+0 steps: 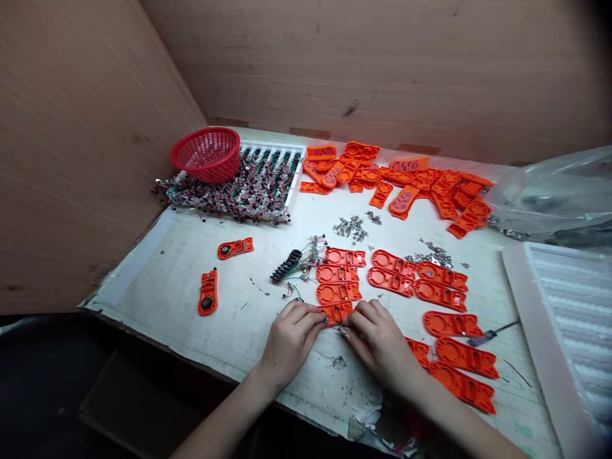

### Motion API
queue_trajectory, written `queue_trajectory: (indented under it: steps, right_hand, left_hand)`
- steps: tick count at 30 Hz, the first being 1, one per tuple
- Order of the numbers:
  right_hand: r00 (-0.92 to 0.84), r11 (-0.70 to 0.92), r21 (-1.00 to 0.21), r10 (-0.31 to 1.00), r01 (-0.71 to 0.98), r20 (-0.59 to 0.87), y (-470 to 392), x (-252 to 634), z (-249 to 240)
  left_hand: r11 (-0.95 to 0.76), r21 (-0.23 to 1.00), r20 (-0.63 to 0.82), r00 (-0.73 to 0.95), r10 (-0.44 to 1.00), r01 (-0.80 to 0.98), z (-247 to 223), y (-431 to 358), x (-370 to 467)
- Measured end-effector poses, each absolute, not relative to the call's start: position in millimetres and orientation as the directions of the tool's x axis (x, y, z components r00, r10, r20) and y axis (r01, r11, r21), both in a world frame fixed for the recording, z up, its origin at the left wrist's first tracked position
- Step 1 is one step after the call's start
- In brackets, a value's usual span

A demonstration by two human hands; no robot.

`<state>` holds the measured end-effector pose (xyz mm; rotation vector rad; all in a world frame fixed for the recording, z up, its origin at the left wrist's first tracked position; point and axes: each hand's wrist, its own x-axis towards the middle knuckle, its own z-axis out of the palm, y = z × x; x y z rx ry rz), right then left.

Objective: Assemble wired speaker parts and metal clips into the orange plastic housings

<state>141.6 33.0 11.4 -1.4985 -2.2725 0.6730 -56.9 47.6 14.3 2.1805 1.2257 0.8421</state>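
An orange plastic casing half [337,312] lies flat between my two hands, at the near end of a short column of similar casing halves [338,274]. My left hand [295,335] is closed, its fingertips pressed on the casing's left end. At the right end my right hand [375,335] pinches with thumb and forefinger; whatever small piece is in them is too small to name. Beyond the left hand lies a bunch of round black parts [287,265] with thin coloured wires. A small heap of metal pieces [351,228] sits behind the column.
A red basket [208,155] rests on wired parts in a white tray [295,185]. Orange casings [368,173] pile up at the back. Two casings with round black parts [207,293] lie left. On the right are more casings [463,382], a screwdriver [490,336] and a white foam tray [540,344].
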Motion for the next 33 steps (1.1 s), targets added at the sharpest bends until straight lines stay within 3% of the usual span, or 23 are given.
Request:
queue_trajectory:
  steps: [10, 18, 26, 33]
  right_hand:
    - [-0.414, 0.271, -0.663, 0.908, 0.698, -0.063, 40, 146, 16]
    - [-0.548, 0.192, -0.858, 0.828, 0.476, -0.119, 49, 168, 26]
    - [-0.381, -0.197, -0.947, 0.879, 0.254, -0.285, 49, 161, 23]
    - [-0.426, -0.162, -0.951, 0.865, 0.264, -0.265, 45, 165, 32]
  left_hand:
    - [-0.415, 0.623, 0.215, 0.366, 0.906, 0.663, 19, 48, -51]
    - [-0.399, 0.475, 0.200, 0.345, 0.917, 0.784, 16, 42, -48]
    - [-0.366, 0.675, 0.168, 0.349, 0.922, 0.640, 25, 37, -25]
    - [-0.319, 0.728, 0.094, 0.373, 0.923, 0.607, 26, 47, -24]
